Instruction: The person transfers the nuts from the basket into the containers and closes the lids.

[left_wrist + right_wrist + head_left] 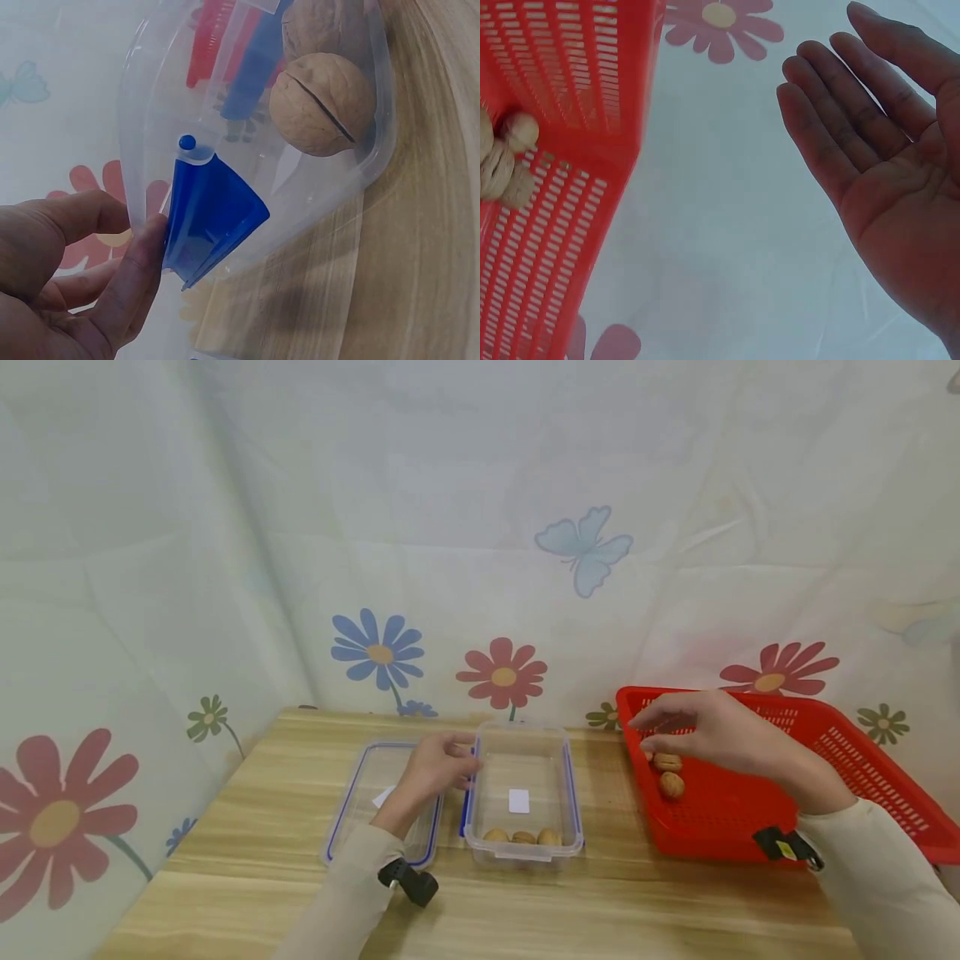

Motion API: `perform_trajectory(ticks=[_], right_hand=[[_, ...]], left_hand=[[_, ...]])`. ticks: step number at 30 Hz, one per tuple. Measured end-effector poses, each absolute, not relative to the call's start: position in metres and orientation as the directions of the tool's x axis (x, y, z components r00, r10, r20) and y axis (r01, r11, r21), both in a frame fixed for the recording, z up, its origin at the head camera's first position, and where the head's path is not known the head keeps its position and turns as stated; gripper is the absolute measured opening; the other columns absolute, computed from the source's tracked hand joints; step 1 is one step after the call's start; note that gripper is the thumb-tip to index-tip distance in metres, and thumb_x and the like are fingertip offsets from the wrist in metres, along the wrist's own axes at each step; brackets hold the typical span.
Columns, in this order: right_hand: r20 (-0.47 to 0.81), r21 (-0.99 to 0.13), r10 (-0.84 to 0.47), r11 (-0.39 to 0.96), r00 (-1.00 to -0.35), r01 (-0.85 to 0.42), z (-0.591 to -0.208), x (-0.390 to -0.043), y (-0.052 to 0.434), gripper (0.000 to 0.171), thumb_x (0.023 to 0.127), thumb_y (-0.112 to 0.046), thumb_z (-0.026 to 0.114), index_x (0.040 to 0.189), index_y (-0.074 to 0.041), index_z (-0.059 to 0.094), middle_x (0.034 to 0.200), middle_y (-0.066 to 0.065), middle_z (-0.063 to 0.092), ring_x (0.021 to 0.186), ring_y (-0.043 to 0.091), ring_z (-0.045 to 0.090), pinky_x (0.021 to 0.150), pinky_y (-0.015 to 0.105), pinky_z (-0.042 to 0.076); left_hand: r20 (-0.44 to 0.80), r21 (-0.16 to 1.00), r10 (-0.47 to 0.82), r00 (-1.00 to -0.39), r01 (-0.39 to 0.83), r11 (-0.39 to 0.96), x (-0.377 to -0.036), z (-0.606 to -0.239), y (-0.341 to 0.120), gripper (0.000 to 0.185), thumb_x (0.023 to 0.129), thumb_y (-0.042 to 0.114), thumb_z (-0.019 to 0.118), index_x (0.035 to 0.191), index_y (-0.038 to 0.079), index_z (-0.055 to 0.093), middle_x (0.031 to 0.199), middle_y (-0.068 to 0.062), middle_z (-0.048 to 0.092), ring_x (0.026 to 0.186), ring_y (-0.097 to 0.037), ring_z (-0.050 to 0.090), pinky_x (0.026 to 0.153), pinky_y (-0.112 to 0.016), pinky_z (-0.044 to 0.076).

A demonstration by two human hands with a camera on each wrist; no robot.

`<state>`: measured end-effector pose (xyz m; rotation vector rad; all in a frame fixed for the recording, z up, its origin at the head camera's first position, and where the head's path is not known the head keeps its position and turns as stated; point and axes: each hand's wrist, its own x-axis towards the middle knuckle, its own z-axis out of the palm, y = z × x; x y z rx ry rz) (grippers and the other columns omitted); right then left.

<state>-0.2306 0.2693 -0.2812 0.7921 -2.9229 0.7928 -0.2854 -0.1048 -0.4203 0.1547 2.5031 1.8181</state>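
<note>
A clear plastic food container (525, 852) with blue side latches stands on the table, several walnuts (522, 837) along its near end. At its left side, my left hand (438, 764) holds the rim between thumb and fingers. The left wrist view shows those fingers beside a hanging blue latch (214, 214), with a walnut (322, 103) behind the clear wall. My right hand (720, 735) is over the left part of a red basket (727, 814), fingers loosely bent. Its palm (907, 195) holds nothing. Below it, walnuts (671, 785) lie against the basket's left side.
Left of the container lies a clear lid (345, 810) with a blue seal, partly behind my left forearm. A white label (518, 801) shows in the container. Behind the wooden table (247, 860) hangs a flowered cloth (450, 527).
</note>
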Motion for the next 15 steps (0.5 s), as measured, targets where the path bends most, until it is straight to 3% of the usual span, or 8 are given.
perform_trajectory(ticks=[6, 15], right_hand=[[0.09, -0.438, -0.451, 0.783, -0.888, -0.442, -0.28, -0.248, 0.286, 0.037, 0.093, -0.025, 0.085, 0.128, -0.015, 0.077, 0.123, 0.003, 0.074, 0.112, 0.026, 0.066, 0.089, 0.043, 0.065], [-0.003, -0.509, -0.473, 0.759, -0.881, -0.405, -0.297, -0.279, 0.321, 0.04, 0.095, -0.02, 0.083, 0.132, -0.008, 0.074, 0.125, 0.007, 0.074, 0.115, 0.028, 0.065, 0.086, 0.036, 0.065]], left_hand=[[0.016, 0.955, 0.119, -0.993, 0.05, 0.293, -0.285, -0.418, -0.105, 0.049, 0.092, -0.001, 0.077, 0.139, -0.006, 0.064, 0.105, -0.019, 0.075, 0.073, -0.024, 0.075, 0.07, -0.04, 0.068], [0.024, 0.966, 0.125, -0.992, 0.056, 0.253, -0.283, -0.417, -0.104, 0.047, 0.093, -0.004, 0.075, 0.138, -0.007, 0.064, 0.104, -0.02, 0.075, 0.079, -0.03, 0.076, 0.067, -0.035, 0.067]])
